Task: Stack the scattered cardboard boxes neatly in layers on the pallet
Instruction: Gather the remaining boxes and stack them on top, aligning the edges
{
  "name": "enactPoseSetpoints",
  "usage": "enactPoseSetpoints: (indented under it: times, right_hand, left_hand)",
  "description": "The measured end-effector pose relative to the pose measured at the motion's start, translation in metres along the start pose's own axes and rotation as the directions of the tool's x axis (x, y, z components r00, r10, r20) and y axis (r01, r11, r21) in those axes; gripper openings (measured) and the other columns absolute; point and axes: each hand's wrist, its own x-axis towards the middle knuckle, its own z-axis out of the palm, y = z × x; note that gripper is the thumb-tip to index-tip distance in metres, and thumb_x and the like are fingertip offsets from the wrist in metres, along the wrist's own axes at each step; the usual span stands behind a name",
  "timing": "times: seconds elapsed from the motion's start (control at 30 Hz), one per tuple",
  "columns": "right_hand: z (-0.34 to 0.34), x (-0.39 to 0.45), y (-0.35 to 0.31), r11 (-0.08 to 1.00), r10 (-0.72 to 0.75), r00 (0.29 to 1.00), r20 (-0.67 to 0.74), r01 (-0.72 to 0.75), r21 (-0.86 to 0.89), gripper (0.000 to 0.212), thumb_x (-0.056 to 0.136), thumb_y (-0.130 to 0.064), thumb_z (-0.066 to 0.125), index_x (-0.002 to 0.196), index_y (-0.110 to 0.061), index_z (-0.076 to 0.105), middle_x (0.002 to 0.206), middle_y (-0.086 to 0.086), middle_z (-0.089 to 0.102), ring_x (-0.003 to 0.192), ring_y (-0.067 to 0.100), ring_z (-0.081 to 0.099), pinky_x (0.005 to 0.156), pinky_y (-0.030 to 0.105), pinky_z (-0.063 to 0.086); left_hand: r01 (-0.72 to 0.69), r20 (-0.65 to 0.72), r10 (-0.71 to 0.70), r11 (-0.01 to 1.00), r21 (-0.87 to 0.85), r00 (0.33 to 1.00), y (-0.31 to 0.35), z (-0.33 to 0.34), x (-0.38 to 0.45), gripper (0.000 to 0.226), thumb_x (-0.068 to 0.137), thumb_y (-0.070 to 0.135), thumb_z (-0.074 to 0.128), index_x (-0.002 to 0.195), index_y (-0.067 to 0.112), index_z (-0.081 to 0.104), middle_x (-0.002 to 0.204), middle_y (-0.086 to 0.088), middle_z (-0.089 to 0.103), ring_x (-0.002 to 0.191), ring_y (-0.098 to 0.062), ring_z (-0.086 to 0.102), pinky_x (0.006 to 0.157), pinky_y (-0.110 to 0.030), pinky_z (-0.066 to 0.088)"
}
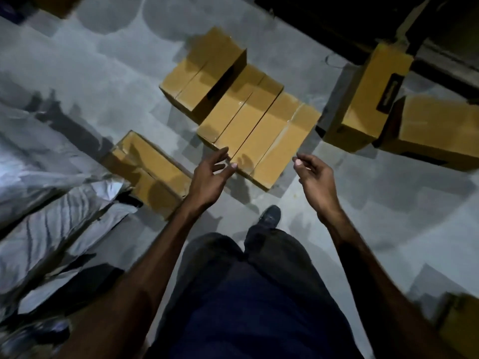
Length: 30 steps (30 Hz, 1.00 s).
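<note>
Several cardboard boxes lie on the grey floor. A taped flat box [280,141] sits directly ahead of me, beside another flat box [241,112] and a taller box [202,73] behind it. A worn box [153,172] lies to the left. My left hand [210,177] hovers over the near corner of the middle flat box, fingers relaxed and holding nothing. My right hand [313,177] hangs just right of the taped box, fingers loosely curled and empty. No pallet is visible.
Two larger boxes [363,99] [438,133] stand at the right near a dark wall base. Another box [461,322] shows at the lower right edge. Silvery plastic-wrapped bundles [46,177] fill the left side. My legs and shoe [269,216] are below.
</note>
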Motion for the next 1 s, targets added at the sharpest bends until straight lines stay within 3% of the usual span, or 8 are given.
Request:
enactPoseSetpoints:
  times: [0.13, 0.27, 0.43, 0.63, 0.73, 0.83, 0.9, 1.0]
  right_hand:
    - [0.006, 0.093, 0.016, 0.998, -0.001, 1.000, -0.025, -0.001, -0.057, 0.035, 0.104, -0.030, 0.064, 0.136, -0.014, 0.068, 0.129, -0.001, 0.072, 0.118, 0.008, 0.067, 0.108, 0.038, 0.054]
    - [0.013, 0.159, 0.062, 0.991, 0.095, 0.993, -0.070, -0.101, -0.086, 0.037, 0.102, -0.035, 0.064, 0.134, -0.017, 0.068, 0.128, -0.001, 0.072, 0.117, 0.012, 0.068, 0.104, 0.047, 0.056]
    - [0.044, 0.240, 0.172, 0.953, 0.247, 0.953, -0.178, -0.272, -0.132, 0.046, 0.092, -0.053, 0.065, 0.123, -0.021, 0.073, 0.118, 0.002, 0.075, 0.111, 0.017, 0.071, 0.099, 0.053, 0.057]
    - [0.113, 0.316, 0.310, 0.906, 0.360, 0.906, -0.221, -0.396, -0.149, 0.051, 0.101, -0.041, 0.062, 0.140, -0.009, 0.063, 0.135, 0.012, 0.068, 0.125, 0.025, 0.063, 0.108, 0.039, 0.049]
    - [0.148, 0.345, 0.373, 0.853, 0.470, 0.847, -0.251, -0.509, -0.120, 0.055, 0.103, -0.040, 0.063, 0.150, -0.013, 0.052, 0.139, 0.013, 0.064, 0.124, 0.031, 0.061, 0.098, 0.035, 0.048]
    - [0.177, 0.359, 0.413, 0.775, 0.615, 0.754, -0.230, -0.632, 0.001, 0.066, 0.102, -0.046, 0.061, 0.157, -0.016, 0.038, 0.130, 0.012, 0.061, 0.109, 0.031, 0.062, 0.087, 0.038, 0.051]
    - [0.191, 0.362, 0.426, 0.725, 0.687, 0.704, -0.179, -0.678, 0.115, 0.062, 0.099, -0.050, 0.063, 0.150, -0.019, 0.045, 0.131, 0.010, 0.060, 0.111, 0.032, 0.061, 0.094, 0.047, 0.055]
    - [0.200, 0.359, 0.441, 0.706, 0.706, 0.690, -0.159, -0.666, 0.241, 0.035, 0.093, -0.045, 0.070, 0.118, -0.025, 0.058, 0.118, 0.006, 0.064, 0.109, 0.034, 0.064, 0.092, 0.059, 0.059]
  left_hand:
    - [0.058, 0.037, -0.059, 0.998, 0.020, 0.998, -0.009, 0.011, 0.087, 0.058, 0.099, 0.041, 0.070, 0.153, 0.032, 0.052, 0.151, 0.005, 0.058, 0.131, -0.011, 0.057, 0.111, -0.044, 0.051]
    - [0.128, 0.067, -0.136, 0.986, 0.110, 0.988, -0.044, 0.023, 0.167, 0.059, 0.100, 0.036, 0.070, 0.155, 0.025, 0.050, 0.153, -0.001, 0.056, 0.133, -0.014, 0.055, 0.113, -0.040, 0.047]
    - [0.190, 0.148, -0.234, 0.946, 0.262, 0.961, -0.132, 0.054, 0.284, 0.056, 0.104, 0.027, 0.065, 0.155, 0.012, 0.048, 0.152, -0.012, 0.055, 0.139, -0.023, 0.052, 0.107, -0.030, 0.042]
    - [0.246, 0.220, -0.366, 0.868, 0.432, 0.904, -0.273, 0.095, 0.422, 0.059, 0.102, 0.024, 0.068, 0.153, 0.000, 0.048, 0.152, -0.019, 0.055, 0.137, -0.029, 0.055, 0.100, -0.022, 0.041]
    - [0.229, 0.241, -0.393, 0.830, 0.509, 0.888, -0.335, 0.118, 0.458, 0.050, 0.099, 0.028, 0.072, 0.140, 0.003, 0.062, 0.137, -0.016, 0.067, 0.126, -0.031, 0.063, 0.100, -0.027, 0.045]
    - [0.207, 0.109, -0.308, 0.822, 0.530, 0.945, -0.372, 0.140, 0.463, 0.023, 0.094, 0.024, 0.075, 0.111, 0.008, 0.073, 0.099, -0.004, 0.071, 0.099, -0.026, 0.070, 0.084, -0.029, 0.051]
    - [0.246, -0.025, -0.266, 0.846, 0.473, 0.964, -0.378, 0.153, 0.454, 0.031, 0.091, 0.025, 0.075, 0.118, 0.010, 0.071, 0.105, 0.000, 0.072, 0.096, -0.020, 0.066, 0.083, -0.029, 0.049]
    - [0.311, -0.116, -0.288, 0.868, 0.387, 0.951, -0.378, 0.166, 0.442, 0.050, 0.079, 0.034, 0.072, 0.125, 0.017, 0.063, 0.117, -0.003, 0.070, 0.107, -0.025, 0.065, 0.094, -0.039, 0.055]
